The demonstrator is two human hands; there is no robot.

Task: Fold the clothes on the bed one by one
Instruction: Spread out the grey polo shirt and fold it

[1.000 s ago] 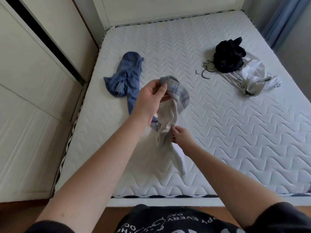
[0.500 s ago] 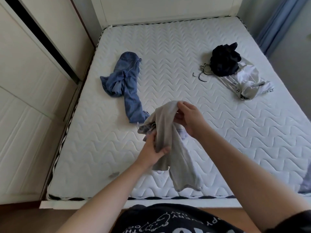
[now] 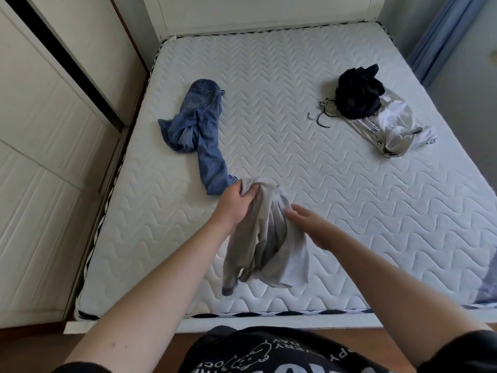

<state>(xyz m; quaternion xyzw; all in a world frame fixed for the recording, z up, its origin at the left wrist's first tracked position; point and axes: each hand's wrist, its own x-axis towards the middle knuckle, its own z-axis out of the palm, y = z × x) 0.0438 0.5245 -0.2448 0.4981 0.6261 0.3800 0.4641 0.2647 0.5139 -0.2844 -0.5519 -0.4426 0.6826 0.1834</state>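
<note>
Closest to the camera, the grey garment (image 3: 265, 232) hangs bunched over the near part of the mattress (image 3: 295, 162), its lower end drooping toward the front edge. The left hand (image 3: 235, 204) grips its top in a fist, fabric wadded between thumb and fingers. The right hand (image 3: 313, 227) lies alongside the cloth with fingers stretched out and loose, touching or nearly touching it but not holding anything, far as I can tell. So honestly the risk is that it's all hanging from one wad: I'd guess if it gets laid down like this it lands twisted, and any fold traps the creases. The dangling hem could also slip off the front of the bed if it's lowered carelessly. Just past the left hand, the leg end of the jeans (image 3: 200, 133) sits really close to the grey piece, so spreading it could land it on the denim or drag it along. Further back on the right, the black garment (image 3: 357, 92) sits on a white one (image 3: 395, 127), well apart, no trouble there yet.
</note>
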